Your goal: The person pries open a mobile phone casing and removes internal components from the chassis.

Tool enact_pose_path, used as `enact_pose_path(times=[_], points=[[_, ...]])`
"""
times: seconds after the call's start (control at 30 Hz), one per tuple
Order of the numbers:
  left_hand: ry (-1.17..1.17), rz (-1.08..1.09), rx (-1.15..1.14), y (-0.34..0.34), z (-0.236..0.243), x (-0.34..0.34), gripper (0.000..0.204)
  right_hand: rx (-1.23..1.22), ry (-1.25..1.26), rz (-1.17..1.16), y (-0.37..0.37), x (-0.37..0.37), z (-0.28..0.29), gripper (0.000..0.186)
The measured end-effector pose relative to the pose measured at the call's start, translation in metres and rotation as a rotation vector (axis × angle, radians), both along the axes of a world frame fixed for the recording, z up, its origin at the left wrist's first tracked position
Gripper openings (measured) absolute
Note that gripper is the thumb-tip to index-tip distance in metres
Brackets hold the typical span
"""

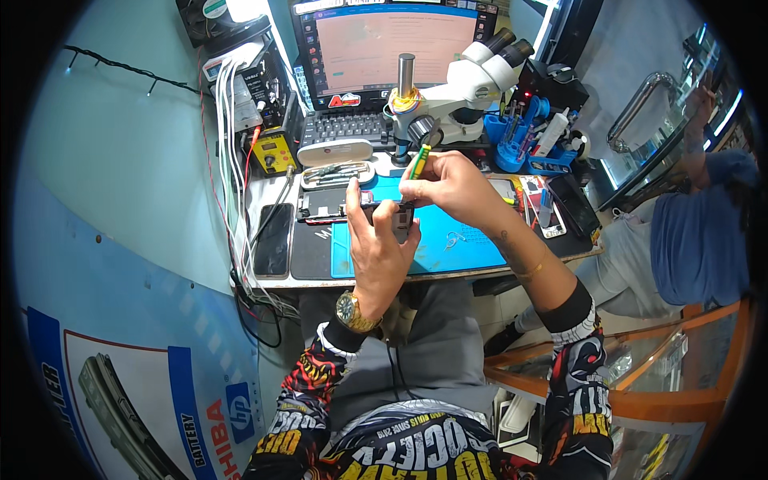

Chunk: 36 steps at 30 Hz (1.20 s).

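My left hand [376, 248] grips a small dark opened phone [401, 218] upright over the blue silicone mat [448, 260]. My right hand [448, 184] holds a green and yellow screwdriver [421, 160], its lower end at the phone's top edge. Just behind, an open case of tools [336, 174] rests by dark phone parts [320, 204]. A small clear looped item [453, 240] lies on the mat, right of the phone.
A microscope [484, 76], laptop [344, 120] and blue organizer [520, 152] stand behind. Left are a black phone [273, 240], yellow-fronted device [278, 152] and cables. More phones [572, 208] lie right. A seated person [688, 240] is beside a glass-and-wood cabinet [672, 368].
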<state>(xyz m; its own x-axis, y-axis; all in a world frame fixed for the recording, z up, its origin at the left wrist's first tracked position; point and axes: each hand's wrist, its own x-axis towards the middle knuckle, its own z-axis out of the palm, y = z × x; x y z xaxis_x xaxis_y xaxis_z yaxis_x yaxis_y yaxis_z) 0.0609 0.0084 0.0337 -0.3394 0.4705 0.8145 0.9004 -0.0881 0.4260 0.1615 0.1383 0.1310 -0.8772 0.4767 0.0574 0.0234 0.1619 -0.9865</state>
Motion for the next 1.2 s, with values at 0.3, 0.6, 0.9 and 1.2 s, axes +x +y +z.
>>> enact_pose_path(times=[0.3, 0.6, 0.9, 1.2], points=[[-0.229, -0.158, -0.083, 0.022, 0.001, -0.023, 0.079, 0.001, -0.157, -0.047, 0.042, -0.019, -0.003, 0.023], [-0.506, -0.11, -0.205, 0.029, -0.028, -0.011, 0.127, -0.225, -0.162, -0.169, 0.075, -0.006, -0.045, 0.02], [-0.466, -0.156, -0.247, 0.034, -0.032, -0.002, 0.127, -0.434, -0.128, -0.236, 0.089, 0.019, -0.081, 0.017], [-0.37, -0.102, -0.315, 0.03, -0.044, -0.001, 0.125, -0.56, -0.105, -0.219, 0.093, 0.026, -0.11, 0.016]])
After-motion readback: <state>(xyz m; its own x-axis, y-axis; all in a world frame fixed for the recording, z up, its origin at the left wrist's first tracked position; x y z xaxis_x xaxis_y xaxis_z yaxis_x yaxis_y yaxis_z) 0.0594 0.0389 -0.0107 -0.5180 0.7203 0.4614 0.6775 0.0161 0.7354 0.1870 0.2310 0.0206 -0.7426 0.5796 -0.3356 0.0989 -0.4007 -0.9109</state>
